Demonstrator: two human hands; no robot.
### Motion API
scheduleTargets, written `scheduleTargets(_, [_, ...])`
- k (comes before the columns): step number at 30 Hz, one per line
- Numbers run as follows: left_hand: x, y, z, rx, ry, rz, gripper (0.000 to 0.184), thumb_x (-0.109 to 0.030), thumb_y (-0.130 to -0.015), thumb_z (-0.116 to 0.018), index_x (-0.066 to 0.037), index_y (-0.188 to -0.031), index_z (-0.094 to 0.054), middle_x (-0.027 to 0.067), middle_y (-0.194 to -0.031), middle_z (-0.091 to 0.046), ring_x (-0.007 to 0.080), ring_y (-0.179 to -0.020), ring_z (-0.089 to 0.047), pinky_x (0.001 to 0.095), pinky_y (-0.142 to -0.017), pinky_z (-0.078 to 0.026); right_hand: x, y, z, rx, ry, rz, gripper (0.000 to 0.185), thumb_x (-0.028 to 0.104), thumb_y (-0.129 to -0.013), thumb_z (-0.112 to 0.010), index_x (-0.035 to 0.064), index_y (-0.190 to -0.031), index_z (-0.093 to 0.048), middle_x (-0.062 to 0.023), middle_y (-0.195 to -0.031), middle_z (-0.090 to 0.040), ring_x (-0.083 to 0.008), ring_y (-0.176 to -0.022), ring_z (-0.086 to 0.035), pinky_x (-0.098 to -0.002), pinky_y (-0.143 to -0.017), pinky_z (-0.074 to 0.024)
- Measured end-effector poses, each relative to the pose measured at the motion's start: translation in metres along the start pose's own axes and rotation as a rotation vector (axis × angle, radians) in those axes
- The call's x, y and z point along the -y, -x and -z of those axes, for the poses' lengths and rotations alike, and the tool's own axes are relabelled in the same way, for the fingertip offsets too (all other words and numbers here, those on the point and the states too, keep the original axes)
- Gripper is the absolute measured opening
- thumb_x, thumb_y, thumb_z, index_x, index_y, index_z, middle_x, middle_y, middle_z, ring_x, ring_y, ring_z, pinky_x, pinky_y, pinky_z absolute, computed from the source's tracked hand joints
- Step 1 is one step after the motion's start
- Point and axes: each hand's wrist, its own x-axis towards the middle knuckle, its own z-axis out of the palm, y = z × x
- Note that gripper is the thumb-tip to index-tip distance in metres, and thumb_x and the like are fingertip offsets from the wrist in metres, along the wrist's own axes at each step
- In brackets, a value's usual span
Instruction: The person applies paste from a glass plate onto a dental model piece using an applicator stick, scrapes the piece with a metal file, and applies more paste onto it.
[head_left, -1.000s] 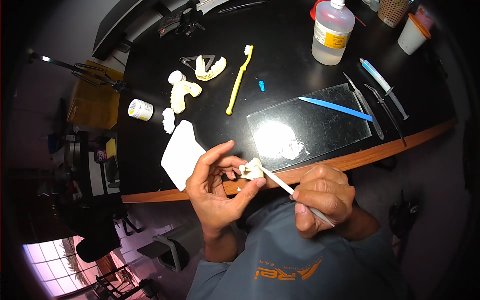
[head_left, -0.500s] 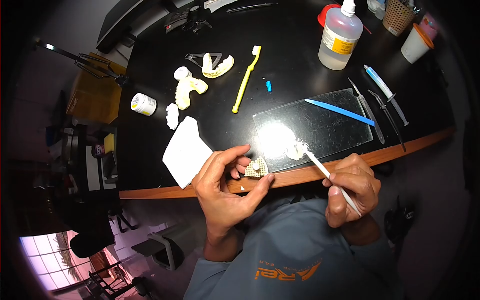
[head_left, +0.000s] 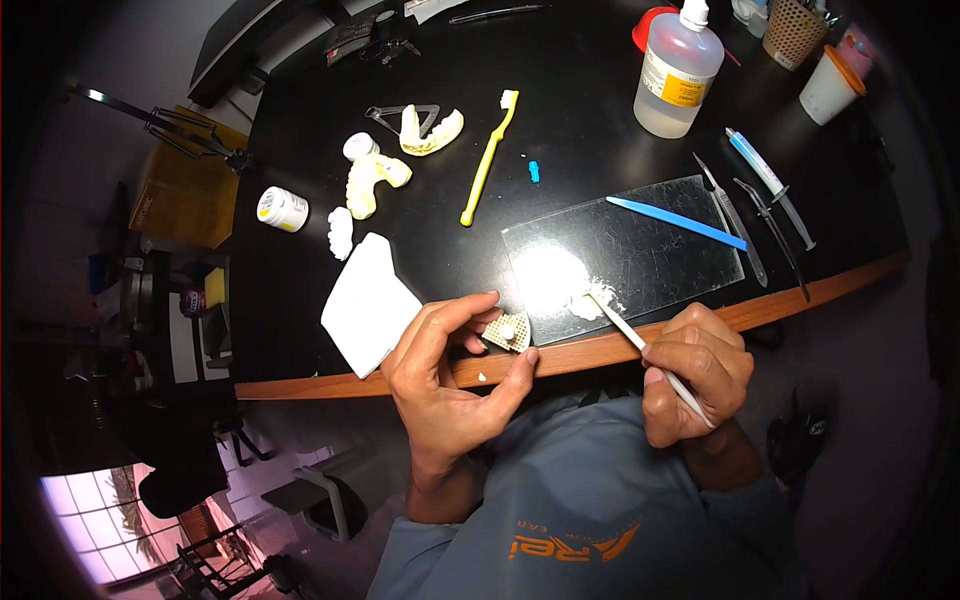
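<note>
My left hand (head_left: 440,395) is closed around a small beige perforated piece (head_left: 517,341) at the table's front edge. A white tooth-shaped knob (head_left: 508,331) stands up from its middle. In my right hand (head_left: 700,375) is a thin white spatula (head_left: 625,328), gripped like a pen. Its tip touches a smear of white paste (head_left: 583,308) on the glass slab (head_left: 670,275). Lying across the slab's far right part is a blue plastic spatula (head_left: 675,223).
Left of the slab are a white paper pad (head_left: 368,310), yellowish dental casts (head_left: 372,182) and a white jar (head_left: 282,209). A yellow toothbrush (head_left: 488,165) lies behind. To the right are a scalpel (head_left: 735,220), tweezers (head_left: 775,235), a syringe (head_left: 770,185) and a plastic bottle (head_left: 675,85).
The spatula tip has shifted left and slightly away from me, into the paste, which looks more spread. The perforated piece has turned a little in my left hand.
</note>
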Motion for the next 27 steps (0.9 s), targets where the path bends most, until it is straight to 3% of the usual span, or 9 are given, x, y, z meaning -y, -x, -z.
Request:
scheduleTargets(14, [0.005,0.004,0.004,0.049,0.176,0.023,0.050,0.005,-0.074,-0.091,0.005,-0.120,-0.072,0.0167,-0.111,-0.077,0.0145,-0.094,-0.073,0.0234,-0.080,-0.056,-0.001,-0.002,-0.003,0.027,0.000,0.017,0.019,0.001,-0.066,-0.061,-0.0042,-0.084,-0.067,-0.0094,-0.065,-0.062,-0.0187,-0.053,-0.054,-0.0304,-0.048,-0.0459])
scheduleTargets(17, [0.007,0.007,0.008,0.093,0.227,0.060,0.055,0.006,-0.076,-0.089,0.006,-0.127,-0.066,0.0177,-0.117,-0.075,0.0252,-0.116,-0.074,0.0287,-0.089,-0.060,0.004,-0.003,-0.004,-0.032,-0.052,-0.015,0.018,0.000,-0.071,-0.062,-0.0037,-0.088,-0.067,-0.0088,-0.066,-0.063,-0.0184,-0.054,-0.057,-0.0302,-0.049,-0.0479])
scheduleTargets(23, [0.008,0.005,0.010,0.103,0.367,0.083,0.059,0.014,-0.078,-0.085,0.011,-0.132,-0.061,0.0237,-0.125,-0.072,0.0301,-0.122,-0.072,0.0364,-0.102,-0.062,0.014,-0.007,-0.023,-0.113,-0.253,0.012,0.020,-0.002,-0.076,-0.063,-0.0024,-0.095,-0.067,-0.0063,-0.067,-0.064,-0.0181,-0.055,-0.061,-0.0295,-0.049,-0.0500])
scheduleTargets(27, [0.007,0.004,0.011,0.105,0.369,0.088,0.061,0.014,-0.078,-0.085,0.011,-0.134,-0.059,0.0247,-0.124,-0.072,0.0300,-0.121,-0.073,0.0370,-0.102,-0.062,0.014,-0.009,-0.035,-0.105,-0.268,0.048,0.017,-0.002,-0.075,-0.065,-0.0019,-0.092,-0.068,-0.0047,-0.066,-0.063,-0.0178,-0.056,-0.062,-0.0304,-0.047,-0.0511])
